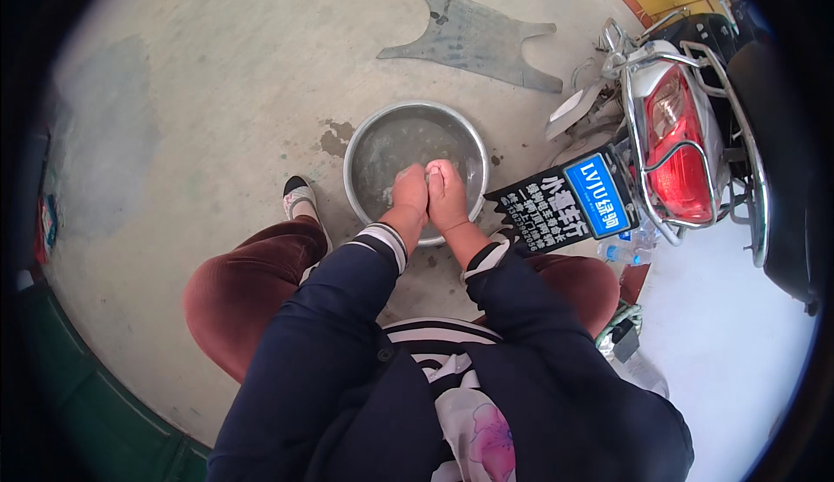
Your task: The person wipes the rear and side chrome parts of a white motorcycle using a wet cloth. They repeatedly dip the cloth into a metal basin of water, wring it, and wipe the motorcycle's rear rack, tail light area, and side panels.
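Note:
A round metal basin stands on the concrete floor between my feet, with cloudy greyish water in it. Over the near half of the basin, my left hand and my right hand are pressed side by side with the fingers curled. A small pale bit shows between the fingertips, but I cannot tell whether it is something held. Whitish specks or foam lie in the water by my left hand. The undersides of both hands are hidden.
An electric scooter stands at the right, its black mud flap bearing writing close to the basin. Beyond the basin lies a grey rubber floor mat. A plastic bottle is under the scooter's rear. Wet patches mark the floor.

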